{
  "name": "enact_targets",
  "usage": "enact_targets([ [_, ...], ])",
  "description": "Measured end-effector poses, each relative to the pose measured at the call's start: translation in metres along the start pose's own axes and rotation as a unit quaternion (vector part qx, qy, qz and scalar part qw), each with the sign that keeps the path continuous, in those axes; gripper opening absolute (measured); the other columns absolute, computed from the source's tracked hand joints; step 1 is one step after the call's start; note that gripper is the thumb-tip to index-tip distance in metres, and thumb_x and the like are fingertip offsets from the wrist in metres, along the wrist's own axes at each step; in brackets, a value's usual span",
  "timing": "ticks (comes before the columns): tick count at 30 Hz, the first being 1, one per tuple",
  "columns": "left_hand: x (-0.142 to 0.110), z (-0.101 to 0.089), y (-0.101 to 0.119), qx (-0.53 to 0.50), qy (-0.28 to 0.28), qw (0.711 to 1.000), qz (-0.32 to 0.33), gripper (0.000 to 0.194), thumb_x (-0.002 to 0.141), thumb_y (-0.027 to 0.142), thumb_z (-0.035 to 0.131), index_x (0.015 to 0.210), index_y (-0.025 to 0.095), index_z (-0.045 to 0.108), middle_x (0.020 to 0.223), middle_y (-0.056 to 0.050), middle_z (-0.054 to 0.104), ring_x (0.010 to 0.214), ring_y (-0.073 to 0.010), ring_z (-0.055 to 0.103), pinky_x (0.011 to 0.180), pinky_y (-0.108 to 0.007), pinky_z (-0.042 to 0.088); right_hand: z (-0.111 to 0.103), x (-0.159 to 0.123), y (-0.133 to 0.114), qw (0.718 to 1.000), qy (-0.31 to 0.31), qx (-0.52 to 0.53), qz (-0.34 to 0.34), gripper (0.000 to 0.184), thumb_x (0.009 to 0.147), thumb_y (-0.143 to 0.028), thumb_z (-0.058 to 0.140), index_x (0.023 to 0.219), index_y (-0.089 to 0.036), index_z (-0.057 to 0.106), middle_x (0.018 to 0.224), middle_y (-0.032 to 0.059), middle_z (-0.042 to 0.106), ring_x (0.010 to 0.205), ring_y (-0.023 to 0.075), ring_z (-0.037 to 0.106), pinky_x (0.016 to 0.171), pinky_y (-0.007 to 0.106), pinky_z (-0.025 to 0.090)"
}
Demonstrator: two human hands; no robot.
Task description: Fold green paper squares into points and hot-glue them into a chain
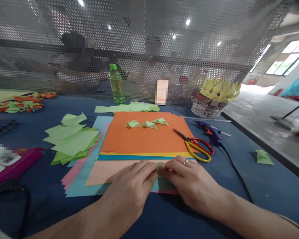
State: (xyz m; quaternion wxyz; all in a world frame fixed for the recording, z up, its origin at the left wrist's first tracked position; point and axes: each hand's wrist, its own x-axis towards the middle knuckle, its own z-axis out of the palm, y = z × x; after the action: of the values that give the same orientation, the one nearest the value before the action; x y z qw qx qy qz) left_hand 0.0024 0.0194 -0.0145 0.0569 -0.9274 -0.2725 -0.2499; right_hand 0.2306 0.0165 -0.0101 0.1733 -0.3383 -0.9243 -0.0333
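Between the fingertips of both hands is a small piece of green paper [160, 168], mostly covered by the fingers. My left hand [137, 179] pinches its left side and my right hand [183, 176], with a ring on one finger, grips its right side. Both rest on a peach sheet [102, 172] at the front of a stack of coloured paper. On the orange sheet [142, 142] behind it lie three small folded green paper pieces [149, 124]. Scissors [199, 149] with red and yellow handles lie on the right edge of the stack, blades pointing back left.
Loose green paper pieces [74, 139] are piled at left, and green strips [129, 107] lie behind. A green bottle [117, 86] stands near the mesh screen [139, 33]. At right are a glue gun [211, 132] with a black cord, a yellow-spiked paper pot [209, 103] and another folded piece [263, 157].
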Motion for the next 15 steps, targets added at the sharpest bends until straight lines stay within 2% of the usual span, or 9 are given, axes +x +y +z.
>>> enact_targets([
  [4,-0.0016,0.0,0.0006,0.026,0.012,1.0,0.001,0.035,0.09,-0.001,0.037,0.109,0.009,0.065,0.109,-0.013,0.07,0.1,-0.0281,0.066,0.084,-0.044,0.059,0.0027,0.0005,-0.0027,0.999,-0.016,-0.038,0.0,0.016,0.097,-0.011,0.051,0.101,-0.017,0.065,0.101,0.0036,0.064,0.085,0.0202,0.053,0.067,0.036,0.039],
  [9,-0.0032,0.0017,0.0012,0.077,0.024,0.997,0.019,0.039,0.088,-0.002,0.037,0.113,0.006,0.066,0.113,-0.014,0.072,0.102,-0.0294,0.066,0.086,-0.045,0.058,0.0046,0.0021,-0.0038,0.997,-0.006,-0.064,-0.034,0.016,0.096,-0.01,0.05,0.097,-0.013,0.066,0.099,0.0054,0.062,0.086,0.0212,0.051,0.07,0.038,0.04],
  [15,-0.0014,-0.0005,0.0018,0.115,-0.008,0.993,0.033,0.039,0.092,0.002,0.033,0.11,0.006,0.067,0.115,-0.015,0.071,0.103,-0.028,0.066,0.088,-0.042,0.055,0.0031,0.0022,-0.0037,0.996,-0.004,-0.079,-0.042,0.02,0.097,-0.01,0.047,0.092,-0.013,0.066,0.096,0.0061,0.061,0.084,0.0219,0.05,0.068,0.039,0.039],
])
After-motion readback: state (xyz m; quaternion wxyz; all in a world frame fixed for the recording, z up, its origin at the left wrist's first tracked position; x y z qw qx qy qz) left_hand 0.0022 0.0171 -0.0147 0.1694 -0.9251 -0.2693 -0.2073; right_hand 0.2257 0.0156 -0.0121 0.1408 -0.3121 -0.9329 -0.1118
